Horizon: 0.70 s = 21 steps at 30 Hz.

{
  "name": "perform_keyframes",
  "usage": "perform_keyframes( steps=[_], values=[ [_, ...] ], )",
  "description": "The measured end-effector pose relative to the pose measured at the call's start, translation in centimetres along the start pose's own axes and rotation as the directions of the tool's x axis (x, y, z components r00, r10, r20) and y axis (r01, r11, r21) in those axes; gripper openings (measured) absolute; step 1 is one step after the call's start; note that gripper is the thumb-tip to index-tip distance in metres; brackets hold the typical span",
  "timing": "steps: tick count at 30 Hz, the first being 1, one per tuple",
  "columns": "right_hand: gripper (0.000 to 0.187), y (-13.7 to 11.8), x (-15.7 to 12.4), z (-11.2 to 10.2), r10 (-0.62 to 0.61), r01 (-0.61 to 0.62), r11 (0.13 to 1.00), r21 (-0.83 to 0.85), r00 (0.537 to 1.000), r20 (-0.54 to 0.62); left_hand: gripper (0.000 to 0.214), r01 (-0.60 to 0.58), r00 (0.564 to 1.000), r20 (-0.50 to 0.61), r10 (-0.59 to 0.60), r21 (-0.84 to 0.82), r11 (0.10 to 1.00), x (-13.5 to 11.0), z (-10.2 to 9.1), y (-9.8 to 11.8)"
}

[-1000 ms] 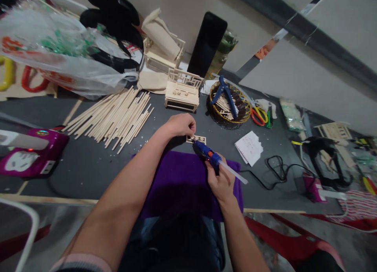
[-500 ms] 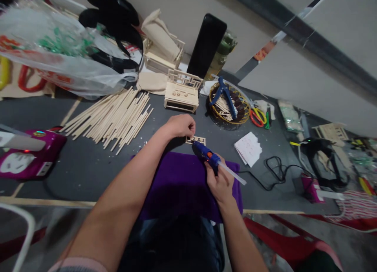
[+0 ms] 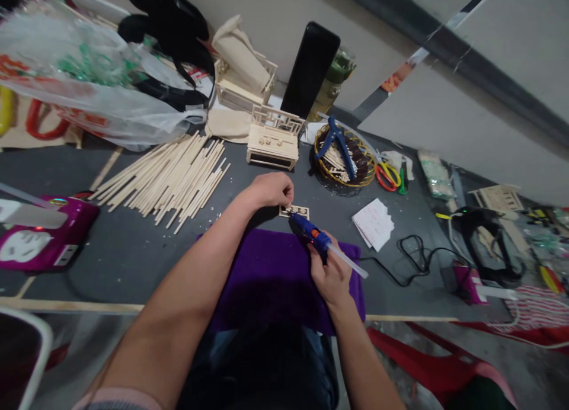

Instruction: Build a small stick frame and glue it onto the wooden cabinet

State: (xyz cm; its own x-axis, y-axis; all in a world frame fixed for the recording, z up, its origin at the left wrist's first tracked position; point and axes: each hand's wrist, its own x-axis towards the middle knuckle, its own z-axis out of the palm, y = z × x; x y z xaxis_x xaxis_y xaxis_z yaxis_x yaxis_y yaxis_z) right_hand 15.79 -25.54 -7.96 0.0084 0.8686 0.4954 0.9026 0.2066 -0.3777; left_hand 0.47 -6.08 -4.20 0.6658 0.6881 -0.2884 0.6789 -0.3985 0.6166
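Observation:
My right hand [image 3: 331,274] is wrapped round a blue glue gun [image 3: 316,237], with a long clear glue stick poking out of its back end. Its nozzle touches or nearly touches a small wooden frame [image 3: 303,211] lying on the dark table. At the left end of that frame, my left hand [image 3: 274,191] is closed in a pinch; whatever is between the fingertips is too small to make out. A purple cloth [image 3: 271,274] lies at the near edge, below both hands. Just beyond them stands a miniature wooden bench [image 3: 273,143] with a lattice back.
Thin wooden sticks [image 3: 164,176] are spread at the left, near a purple power strip [image 3: 48,232]. A wicker basket [image 3: 344,182] holds blue cutters [image 3: 335,146]. Scissors [image 3: 387,176], folded paper [image 3: 374,223] and a black cord [image 3: 413,274] lie rightward. A phone [image 3: 311,69] stands behind.
Almost nothing differs. Both hands and the glue gun stay at the small frame; the whole view has shifted very slightly.

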Motion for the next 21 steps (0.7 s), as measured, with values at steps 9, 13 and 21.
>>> perform_keyframes(
  steps=[9,13,21],
  values=[
    [0.024,0.06,-0.18,-0.02,0.033,-0.033,0.999,-0.018,0.999,0.026,0.014,-0.012,1.0,-0.004,0.012,-0.001,1.0,0.02,0.0,-0.08],
    [0.025,0.11,-0.22,-0.05,0.027,-0.027,1.0,-0.016,1.0,0.012,0.014,0.0,1.0,0.003,0.0,-0.003,1.0,0.03,-0.01,-0.06],
    [0.025,0.36,-0.41,0.04,0.039,-0.039,0.998,-0.052,0.999,0.0,0.013,0.007,1.0,0.0,-0.007,0.009,1.0,-0.01,-0.08,-0.01]
  ],
)
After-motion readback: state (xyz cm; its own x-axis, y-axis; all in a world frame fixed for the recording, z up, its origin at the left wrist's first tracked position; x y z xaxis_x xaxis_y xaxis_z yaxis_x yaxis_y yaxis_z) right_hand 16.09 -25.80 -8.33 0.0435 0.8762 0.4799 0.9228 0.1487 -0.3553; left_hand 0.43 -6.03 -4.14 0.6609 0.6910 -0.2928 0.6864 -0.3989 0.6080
